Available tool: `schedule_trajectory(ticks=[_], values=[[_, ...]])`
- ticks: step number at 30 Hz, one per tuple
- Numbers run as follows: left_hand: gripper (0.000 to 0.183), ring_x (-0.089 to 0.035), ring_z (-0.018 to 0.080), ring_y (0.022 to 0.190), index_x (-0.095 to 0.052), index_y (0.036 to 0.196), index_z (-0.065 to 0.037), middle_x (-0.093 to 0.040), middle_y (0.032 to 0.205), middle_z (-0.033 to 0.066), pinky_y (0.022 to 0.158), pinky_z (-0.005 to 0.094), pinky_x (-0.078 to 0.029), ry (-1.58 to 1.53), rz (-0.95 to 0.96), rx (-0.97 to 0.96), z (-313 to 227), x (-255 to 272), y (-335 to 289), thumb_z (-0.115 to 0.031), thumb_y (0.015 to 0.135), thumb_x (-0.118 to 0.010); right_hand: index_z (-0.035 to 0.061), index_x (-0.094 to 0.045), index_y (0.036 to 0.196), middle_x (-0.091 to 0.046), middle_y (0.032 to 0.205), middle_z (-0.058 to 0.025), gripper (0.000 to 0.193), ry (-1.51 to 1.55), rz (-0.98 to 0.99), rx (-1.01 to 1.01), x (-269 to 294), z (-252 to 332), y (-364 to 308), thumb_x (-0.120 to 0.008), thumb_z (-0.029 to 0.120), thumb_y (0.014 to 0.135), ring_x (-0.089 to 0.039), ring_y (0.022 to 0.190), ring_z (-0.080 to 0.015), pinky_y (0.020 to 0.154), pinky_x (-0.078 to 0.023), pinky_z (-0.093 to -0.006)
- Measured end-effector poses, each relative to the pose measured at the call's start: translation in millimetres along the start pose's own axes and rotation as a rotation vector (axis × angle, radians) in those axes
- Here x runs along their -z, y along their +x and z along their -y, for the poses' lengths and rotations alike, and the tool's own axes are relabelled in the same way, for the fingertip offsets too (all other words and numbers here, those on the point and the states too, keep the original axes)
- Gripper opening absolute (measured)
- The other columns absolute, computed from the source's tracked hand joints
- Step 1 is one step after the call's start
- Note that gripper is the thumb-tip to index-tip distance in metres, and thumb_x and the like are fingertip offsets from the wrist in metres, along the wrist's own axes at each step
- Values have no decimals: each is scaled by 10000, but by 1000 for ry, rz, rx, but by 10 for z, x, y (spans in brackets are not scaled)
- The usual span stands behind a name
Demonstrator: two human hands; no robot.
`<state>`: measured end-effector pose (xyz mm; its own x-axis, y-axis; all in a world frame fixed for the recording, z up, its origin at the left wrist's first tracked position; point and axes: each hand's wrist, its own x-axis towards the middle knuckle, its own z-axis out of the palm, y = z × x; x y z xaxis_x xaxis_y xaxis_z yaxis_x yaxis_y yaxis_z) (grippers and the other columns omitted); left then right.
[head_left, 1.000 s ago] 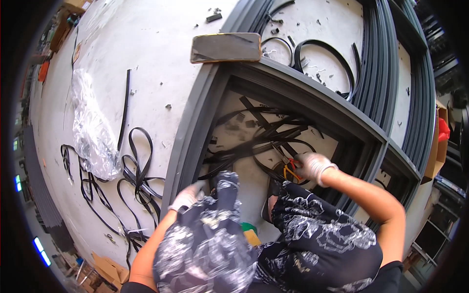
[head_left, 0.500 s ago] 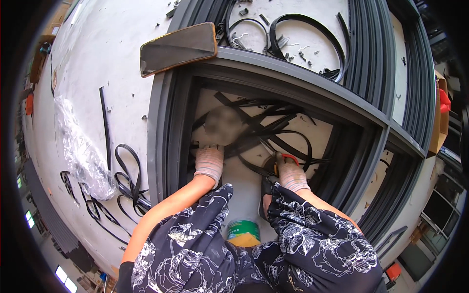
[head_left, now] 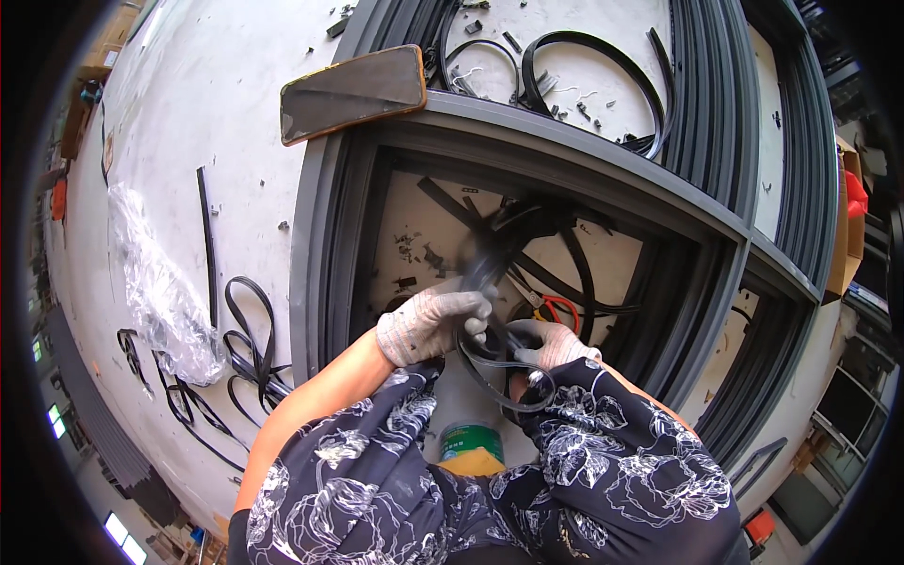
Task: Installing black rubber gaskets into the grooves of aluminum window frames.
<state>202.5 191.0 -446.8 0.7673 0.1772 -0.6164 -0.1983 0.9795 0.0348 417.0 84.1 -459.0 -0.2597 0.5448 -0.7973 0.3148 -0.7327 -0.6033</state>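
My left hand (head_left: 433,323), in a pale knitted glove, is closed around a bundle of black rubber strip (head_left: 487,264) inside a dark grey metal frame (head_left: 315,235). Close by on the right, my right hand (head_left: 554,345), gloved too, has its fingers curled on the same strip. One loop of it hangs down below the hands, toward my lap. The bundle's far end is smeared by motion. A cutting tool with red handles (head_left: 562,309) lies on the floor just beyond my right hand, its jaws partly hidden by the strips.
A phone (head_left: 354,94) rests on the frame's far left corner. Crumpled clear plastic (head_left: 160,287) and loose black strips (head_left: 252,344) lie on the floor to the left. Between my knees stands a green and yellow tub (head_left: 471,447). More grey profiles (head_left: 711,104) are stacked at right.
The strips have been gathered up off the floor into my hands. My left hand has come up and rightward; my right hand has let go of the red-handled tool.
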Motion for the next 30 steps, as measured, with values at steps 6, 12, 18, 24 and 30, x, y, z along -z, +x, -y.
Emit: schedule_trajectory(ticks=[6,12,18,24,30], values=[[204,-589,137,679,-619,884,-34,-616,745,43,651,283,-501,541,-395,176,274,518,115,-226,846,-675,40,-611,1181,-646,932,-42,429,195,92,34,296,293,-22,-666,235,804,-590,834,-101,756,-479,-244],[699,-559,247,1105,-484,1266,35,-603,1186,142,930,348,-425,1187,64,519,603,663,-35,-476,813,-637,11,-539,1242,-607,837,-18,472,842,81,143,597,730,-208,-672,205,832,-552,721,-88,626,-450,-218],[772,-523,275,1179,-450,1300,46,-565,1226,187,1007,370,-401,1039,-143,107,-46,125,-243,-590,868,-516,23,-606,1117,-613,972,-48,355,394,394,288,394,1188,-229,-699,99,783,-583,861,-120,787,-488,-263],[401,-625,208,859,-566,1128,1,-602,759,26,830,414,-517,195,-228,-80,-259,-221,-46,-309,884,-637,78,-671,1019,-670,877,-19,248,-48,704,213,39,815,-89,-686,166,787,-604,781,-94,711,-497,-245],[318,-605,199,789,-566,1071,-8,-563,738,18,790,385,-514,171,-155,-178,-551,-247,-292,-281,911,-599,99,-684,1024,-688,852,-29,265,-271,1138,156,-401,157,262,-706,146,764,-616,770,-124,683,-496,-282]])
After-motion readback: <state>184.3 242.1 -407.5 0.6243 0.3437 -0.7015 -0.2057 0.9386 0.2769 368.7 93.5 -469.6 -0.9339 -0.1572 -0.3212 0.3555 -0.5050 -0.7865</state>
